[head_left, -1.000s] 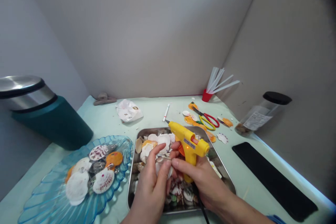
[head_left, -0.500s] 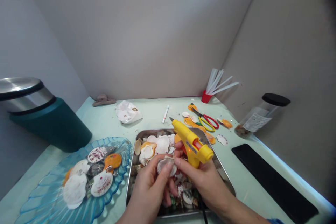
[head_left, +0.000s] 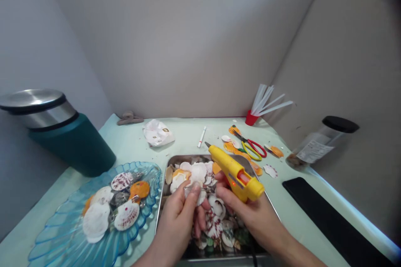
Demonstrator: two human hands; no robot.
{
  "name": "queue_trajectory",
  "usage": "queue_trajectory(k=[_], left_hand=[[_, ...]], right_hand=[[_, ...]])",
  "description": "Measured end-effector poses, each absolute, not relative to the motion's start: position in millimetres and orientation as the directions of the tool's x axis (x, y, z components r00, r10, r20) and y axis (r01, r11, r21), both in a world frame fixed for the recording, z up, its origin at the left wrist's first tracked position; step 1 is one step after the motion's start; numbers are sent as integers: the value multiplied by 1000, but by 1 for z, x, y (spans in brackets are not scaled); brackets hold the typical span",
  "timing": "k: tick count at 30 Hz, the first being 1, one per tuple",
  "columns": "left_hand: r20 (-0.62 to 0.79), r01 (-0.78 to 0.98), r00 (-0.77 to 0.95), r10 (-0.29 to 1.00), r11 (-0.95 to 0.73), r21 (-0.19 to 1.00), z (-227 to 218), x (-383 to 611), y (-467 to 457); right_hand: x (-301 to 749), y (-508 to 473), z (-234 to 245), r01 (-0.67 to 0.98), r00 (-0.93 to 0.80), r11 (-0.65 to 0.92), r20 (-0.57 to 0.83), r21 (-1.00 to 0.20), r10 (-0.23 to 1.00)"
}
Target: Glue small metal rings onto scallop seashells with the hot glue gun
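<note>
Pinched between thumb and fingers of my left hand is a pale scallop shell. My right hand grips a yellow glue gun, its nozzle pointing up and to the left and a small orange light glowing on its side. Both hands hover above a metal tray heaped with shells, white, orange and purple-spotted. A gap separates my right fingertips from the held shell. The glue gun's handle is mostly hidden by my right hand.
On the left, a blue scalloped dish holds shells with metal rings, beside a green bottle. Behind the tray lie a white packet, a marker and scissors. Glue sticks, a clear jar and a black strip are right.
My right hand has drawn away to the right from the shell that both hands were touching. The shell stays in my left hand. The whole view has shifted slightly.
</note>
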State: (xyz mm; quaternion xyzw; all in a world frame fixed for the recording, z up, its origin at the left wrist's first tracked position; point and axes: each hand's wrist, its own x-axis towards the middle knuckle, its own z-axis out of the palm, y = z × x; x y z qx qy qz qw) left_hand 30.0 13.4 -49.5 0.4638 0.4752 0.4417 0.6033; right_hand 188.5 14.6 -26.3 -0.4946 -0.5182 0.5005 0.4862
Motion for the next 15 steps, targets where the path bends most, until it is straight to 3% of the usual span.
queue_trajectory(k=[3, 7, 15], left_hand=[[-167, -106, 92, 982, 176, 979, -46, 28, 16], [-162, -113, 41, 986, 166, 980, -42, 24, 20], [-187, -192, -18, 982, 180, 965, -49, 22, 25]], right_hand=[[203, 16, -29, 163, -193, 41, 9, -986, 981], [213, 18, -32, 222, -367, 87, 0, -971, 930], [212, 17, -35, 300, -345, 104, -6, -948, 938]])
